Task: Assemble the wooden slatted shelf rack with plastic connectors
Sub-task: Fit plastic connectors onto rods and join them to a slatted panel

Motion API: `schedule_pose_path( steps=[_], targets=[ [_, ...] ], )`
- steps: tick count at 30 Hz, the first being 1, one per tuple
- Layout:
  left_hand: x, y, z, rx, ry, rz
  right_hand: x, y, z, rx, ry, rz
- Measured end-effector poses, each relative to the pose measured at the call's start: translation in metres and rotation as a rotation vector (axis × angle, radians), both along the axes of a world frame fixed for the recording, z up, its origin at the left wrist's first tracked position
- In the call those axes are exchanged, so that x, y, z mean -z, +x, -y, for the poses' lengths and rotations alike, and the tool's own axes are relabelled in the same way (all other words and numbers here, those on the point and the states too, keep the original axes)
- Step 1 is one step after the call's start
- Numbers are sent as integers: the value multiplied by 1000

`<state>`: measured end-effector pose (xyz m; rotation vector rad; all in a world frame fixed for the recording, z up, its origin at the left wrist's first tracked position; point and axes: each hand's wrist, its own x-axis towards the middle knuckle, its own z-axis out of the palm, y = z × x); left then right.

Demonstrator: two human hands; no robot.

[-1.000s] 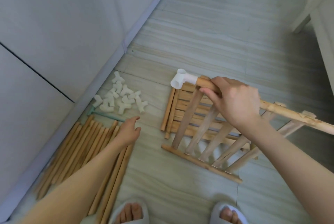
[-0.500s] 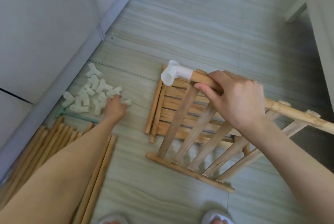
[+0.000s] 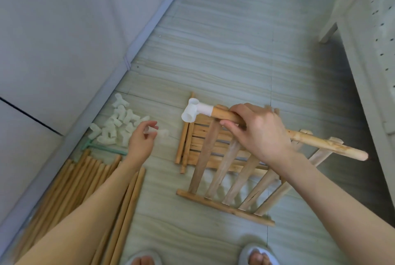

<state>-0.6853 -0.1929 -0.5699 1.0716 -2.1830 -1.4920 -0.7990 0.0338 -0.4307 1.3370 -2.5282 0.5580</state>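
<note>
My right hand (image 3: 259, 131) has its grip wrapped shut around the round top rail (image 3: 320, 144) of the slatted panel (image 3: 224, 177), which stands tilted on the floor (image 3: 224, 51) with its lower bar resting down toward my feet; a white plastic connector (image 3: 195, 110) is fitted on the rail's end just left of that grip. My left hand (image 3: 142, 140) has its grip pinched on a loose white connector (image 3: 150, 130), lifted just right of the heap of connectors (image 3: 115, 124). A stack of flat slat panels (image 3: 192, 136) lies beneath the right grip, and the dowels (image 3: 85, 179) lie below the left one.
</note>
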Motion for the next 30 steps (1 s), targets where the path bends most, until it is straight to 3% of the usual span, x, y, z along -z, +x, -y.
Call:
schedule_pose_path(
  steps=[6,9,12,18,23,27,30],
  targets=[
    [-124,42,-33,-38,-41,-388,-20,35,-25,-17,94,163],
    [-175,57,-62,110,-47,-535,-25,56,-37,-20,151,203],
    [-197,60,-97,333,-10,-476,-29,72,-49,-25,94,289],
    [-187,60,-152,444,55,-357,-39,98,-69,148,-479,799],
    [-185,55,-165,406,87,-433,-42,107,-73,110,-578,824],
    [-178,52,-168,430,132,-447,-41,105,-79,136,-646,965],
    [-166,47,-175,488,34,-395,-37,103,-83,209,-618,938]
  ],
)
